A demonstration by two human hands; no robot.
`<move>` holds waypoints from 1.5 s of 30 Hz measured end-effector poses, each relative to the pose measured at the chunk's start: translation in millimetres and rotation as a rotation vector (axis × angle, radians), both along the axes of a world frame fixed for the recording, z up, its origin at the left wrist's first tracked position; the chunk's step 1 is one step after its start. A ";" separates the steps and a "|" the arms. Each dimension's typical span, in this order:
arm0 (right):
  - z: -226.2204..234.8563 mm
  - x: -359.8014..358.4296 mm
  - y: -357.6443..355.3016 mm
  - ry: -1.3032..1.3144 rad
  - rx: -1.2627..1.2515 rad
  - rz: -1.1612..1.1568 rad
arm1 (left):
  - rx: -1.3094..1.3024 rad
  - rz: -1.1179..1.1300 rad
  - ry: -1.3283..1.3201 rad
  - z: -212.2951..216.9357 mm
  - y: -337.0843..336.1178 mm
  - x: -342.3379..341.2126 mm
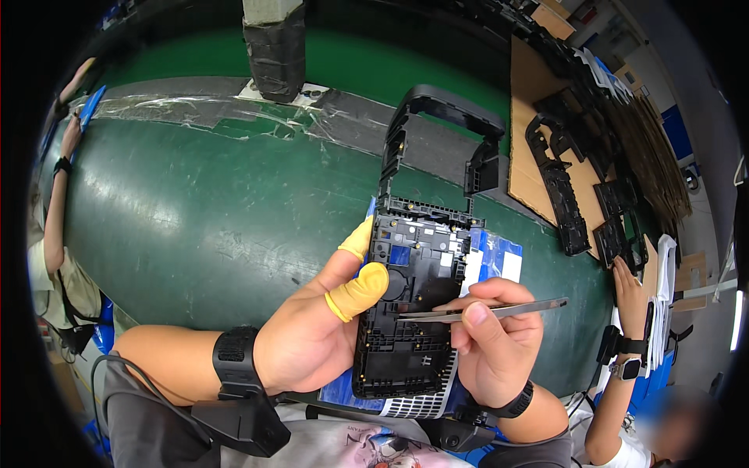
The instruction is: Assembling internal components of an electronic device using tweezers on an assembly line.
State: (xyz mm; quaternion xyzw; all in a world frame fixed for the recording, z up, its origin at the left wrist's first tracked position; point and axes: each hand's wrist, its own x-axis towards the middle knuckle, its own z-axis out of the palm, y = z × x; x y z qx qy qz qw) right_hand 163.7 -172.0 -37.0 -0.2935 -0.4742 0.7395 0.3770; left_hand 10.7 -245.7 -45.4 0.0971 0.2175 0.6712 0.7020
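A black plastic housing (425, 285) with an open frame-like handle end lies in front of me, with ribs and small brass-coloured inserts inside. My left hand (312, 343) holds it by its left edge; yellow finger cots cover the thumb and another finger, and the other fingertips are hidden behind the part. Pinched in my right hand (501, 339) are metal tweezers (515, 310), their tips over the lower middle of the housing. Under the housing shows a blue and white sheet or pad (499, 261), mostly covered.
The green tabletop (211, 226) carries a strip of dark tape and a wrapped post (275, 58). More black plastic parts (566, 195) lie on cardboard (527, 125) at the right. A co-worker's hand (628, 288) touches them; another person's arms (62, 164) are at the left edge.
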 end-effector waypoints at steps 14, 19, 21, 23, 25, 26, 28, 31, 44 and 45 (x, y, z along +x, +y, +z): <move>-2.7 -0.3 -2.4 -0.102 0.075 -0.037 | -0.010 0.002 0.119 3.1 0.7 2.6; -3.8 0.1 -2.1 -0.074 0.092 -0.005 | -0.054 -0.017 0.160 -1.3 -3.8 0.8; -4.2 -2.4 -2.8 -0.095 0.119 0.000 | -0.092 0.007 0.226 -2.8 -3.4 -0.2; -1.9 -1.7 -3.5 -0.133 0.108 -0.004 | -0.124 0.024 0.288 -3.1 -1.3 1.4; -0.2 0.7 1.8 -0.066 0.105 -0.048 | -0.120 0.047 0.310 -1.7 1.8 1.7; 1.2 2.4 6.3 0.000 0.098 -0.090 | -0.116 0.050 0.324 -0.5 2.7 2.4; 7.2 11.5 23.2 0.076 0.105 -0.213 | -0.100 0.077 0.291 2.1 7.8 2.8; 5.4 22.3 49.1 0.175 0.144 -0.352 | -0.053 0.087 0.419 11.8 27.5 -10.7; -6.6 47.2 80.6 0.352 -0.252 0.043 | 0.230 0.750 2.131 5.5 251.1 1.6; -4.8 50.4 83.5 0.356 -0.250 0.035 | 0.275 0.621 2.152 6.4 248.9 22.3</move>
